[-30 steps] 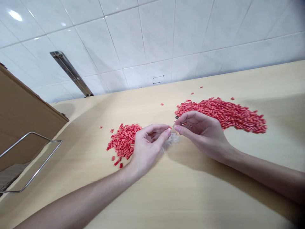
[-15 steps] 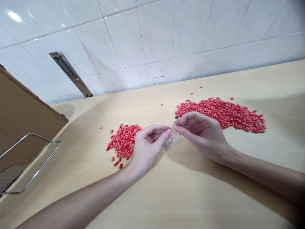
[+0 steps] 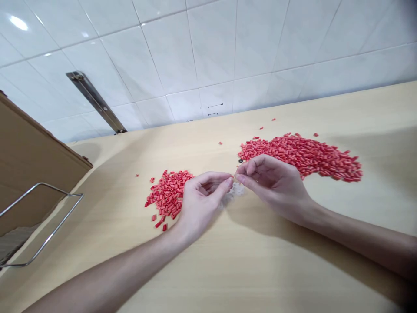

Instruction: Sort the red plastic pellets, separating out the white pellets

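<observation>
My left hand (image 3: 206, 198) is closed in a pinch, with a tiny bit of red showing at its fingertips, likely one of the small red tubular pieces. Its tip meets my right hand (image 3: 275, 182), whose thumb and forefinger are also pinched; what they hold is too small to make out. Beside my left wrist lies a pile of short red tubes (image 3: 168, 191). Behind my right hand spreads a larger heap of red pieces (image 3: 309, 154). Under the fingertips lies a small pile of whitish translucent bits (image 3: 233, 194), partly hidden by my hands.
A small black ring (image 3: 240, 161) lies by the larger heap. Several stray red pieces dot the pale wooden table (image 3: 208, 269). At left are a cardboard box (image 3: 35, 152) and a bent metal wire frame (image 3: 54, 230). A metal bracket (image 3: 96, 102) stands against the tiled wall (image 3: 211, 48).
My right hand has shifted slightly left, bringing its pinched fingertips up against those of my left hand. The piles look the same.
</observation>
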The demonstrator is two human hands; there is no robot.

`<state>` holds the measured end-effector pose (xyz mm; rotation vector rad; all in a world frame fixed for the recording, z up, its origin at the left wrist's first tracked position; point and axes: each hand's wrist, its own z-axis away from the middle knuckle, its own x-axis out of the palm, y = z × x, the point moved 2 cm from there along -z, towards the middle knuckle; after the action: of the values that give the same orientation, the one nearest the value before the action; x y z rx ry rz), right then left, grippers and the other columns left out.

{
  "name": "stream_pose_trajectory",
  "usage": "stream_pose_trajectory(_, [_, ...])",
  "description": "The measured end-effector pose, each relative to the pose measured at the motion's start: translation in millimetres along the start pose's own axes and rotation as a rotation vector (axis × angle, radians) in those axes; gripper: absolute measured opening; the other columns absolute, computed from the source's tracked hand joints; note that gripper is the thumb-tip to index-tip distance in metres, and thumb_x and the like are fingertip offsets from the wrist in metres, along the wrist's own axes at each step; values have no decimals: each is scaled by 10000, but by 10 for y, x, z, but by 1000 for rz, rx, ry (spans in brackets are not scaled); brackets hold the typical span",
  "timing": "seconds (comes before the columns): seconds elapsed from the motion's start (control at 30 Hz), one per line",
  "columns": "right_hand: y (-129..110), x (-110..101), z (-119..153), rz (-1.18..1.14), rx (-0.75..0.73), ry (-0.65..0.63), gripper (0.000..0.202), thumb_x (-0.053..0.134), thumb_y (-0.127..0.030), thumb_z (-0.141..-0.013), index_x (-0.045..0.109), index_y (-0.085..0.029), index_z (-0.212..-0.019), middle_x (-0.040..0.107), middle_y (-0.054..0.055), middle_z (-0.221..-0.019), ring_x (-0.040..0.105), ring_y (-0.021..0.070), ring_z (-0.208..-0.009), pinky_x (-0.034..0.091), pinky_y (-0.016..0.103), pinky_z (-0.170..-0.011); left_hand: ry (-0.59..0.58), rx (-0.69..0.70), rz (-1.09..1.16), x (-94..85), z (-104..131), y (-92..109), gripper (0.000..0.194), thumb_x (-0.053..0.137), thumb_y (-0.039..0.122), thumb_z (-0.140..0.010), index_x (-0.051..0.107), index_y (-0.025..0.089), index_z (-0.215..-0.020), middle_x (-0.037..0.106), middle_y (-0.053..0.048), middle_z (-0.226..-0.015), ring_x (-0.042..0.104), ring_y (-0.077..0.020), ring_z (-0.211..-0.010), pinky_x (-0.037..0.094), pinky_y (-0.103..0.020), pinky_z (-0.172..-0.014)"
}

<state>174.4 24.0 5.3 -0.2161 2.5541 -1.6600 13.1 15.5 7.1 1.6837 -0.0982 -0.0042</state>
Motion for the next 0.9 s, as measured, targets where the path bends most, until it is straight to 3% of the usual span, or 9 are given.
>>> stream_pose_trajectory(0.6, [-13, 0, -9, 85, -81, -67, 140, 681, -193, -832, 644, -247, -956, 636, 40, -948, 623, 191, -917, 558, 337, -767, -23, -34, 51, 3, -5, -27, 185, 790, 227, -716, 721, 142, -866, 760, -71, -861, 710, -163, -802, 563, -273, -784])
stream_pose_trajectory(0.73, [-27, 16, -13, 56, -34, -105, 119, 687, -213, -833, 670, -242, -947, 657, 39, -935, 646, 193, -889, 557, 346, -772, -11, -54, 84, -4, 0, -21, 266, 786, 197, -722, 654, 158, -949, 754, -54, -840, 709, -150, -794, 557, -261, -774])
stream_pose_trajectory(0.9, [-18, -40, -51, 64, 44, 78, 116, 751, -265, -781, 677, -216, -855, 680, 34, -857, 659, 175, -824, 562, 299, -713, 45, -27, 87, -15, -4, -4, 345, 779, 179, -728, 602, 171, -1025, 735, -62, -918, 700, -164, -878, 548, -288, -823])
